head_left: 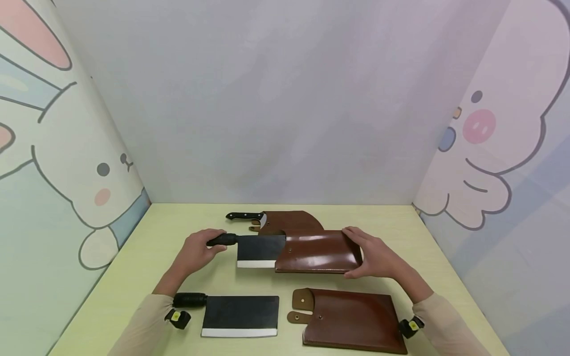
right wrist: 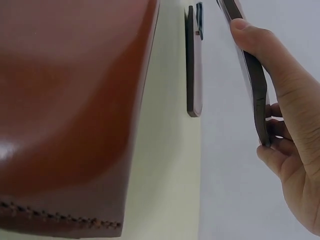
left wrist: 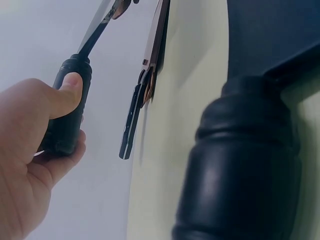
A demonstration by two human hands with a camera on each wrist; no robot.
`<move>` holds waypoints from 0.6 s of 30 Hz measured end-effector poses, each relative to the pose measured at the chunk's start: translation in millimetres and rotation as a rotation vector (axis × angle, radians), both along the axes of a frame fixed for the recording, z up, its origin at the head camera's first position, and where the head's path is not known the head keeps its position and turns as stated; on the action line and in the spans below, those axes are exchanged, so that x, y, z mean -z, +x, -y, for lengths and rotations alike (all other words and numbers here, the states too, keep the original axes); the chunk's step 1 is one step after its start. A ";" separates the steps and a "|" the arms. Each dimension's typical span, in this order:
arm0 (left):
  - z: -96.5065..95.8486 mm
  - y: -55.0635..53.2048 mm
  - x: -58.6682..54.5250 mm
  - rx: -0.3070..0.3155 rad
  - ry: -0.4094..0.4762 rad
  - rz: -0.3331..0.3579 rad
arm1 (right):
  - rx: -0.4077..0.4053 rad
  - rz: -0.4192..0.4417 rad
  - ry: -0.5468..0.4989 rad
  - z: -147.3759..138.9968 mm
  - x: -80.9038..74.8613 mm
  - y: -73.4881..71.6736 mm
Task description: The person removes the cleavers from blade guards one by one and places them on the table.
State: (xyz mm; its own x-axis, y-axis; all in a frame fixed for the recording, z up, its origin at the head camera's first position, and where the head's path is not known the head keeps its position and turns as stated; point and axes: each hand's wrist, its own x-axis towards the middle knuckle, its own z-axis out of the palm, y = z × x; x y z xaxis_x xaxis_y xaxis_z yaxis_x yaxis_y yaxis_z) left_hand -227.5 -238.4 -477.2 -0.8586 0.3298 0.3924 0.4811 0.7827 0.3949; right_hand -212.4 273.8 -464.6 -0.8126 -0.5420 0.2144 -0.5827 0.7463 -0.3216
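My left hand (head_left: 198, 251) grips the black handle (left wrist: 74, 120) of a cleaver (head_left: 258, 247), thumb along its side. The blade is partly inside a brown leather sheath (head_left: 320, 253), so its front part is hidden. Held level above the table, the sheath has its closed right end in my right hand (head_left: 376, 256), thumb on one edge and fingers on the other. Nearer me, a second cleaver (head_left: 240, 312) lies bare on the table, handle to the left. Beside it is another brown sheath (head_left: 354, 319), its strap flaps pointing left.
Behind the raised sheath, a black-handled knife (head_left: 245, 216) rests in a third brown sheath (head_left: 294, 221) on the pale yellow table (head_left: 178, 217). A plain wall (head_left: 280, 123) stands at the back, with cartoon-printed walls on both sides.
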 end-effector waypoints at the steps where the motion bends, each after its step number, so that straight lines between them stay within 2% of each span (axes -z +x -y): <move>1: 1.0 0.0 0.5 0.002 -0.001 -0.003 | 0.002 0.004 0.001 -0.9 0.4 0.2; 18: 10.0 1.2 2.8 0.014 -0.008 0.007 | 0.014 0.032 -0.009 -8.3 10.1 2.3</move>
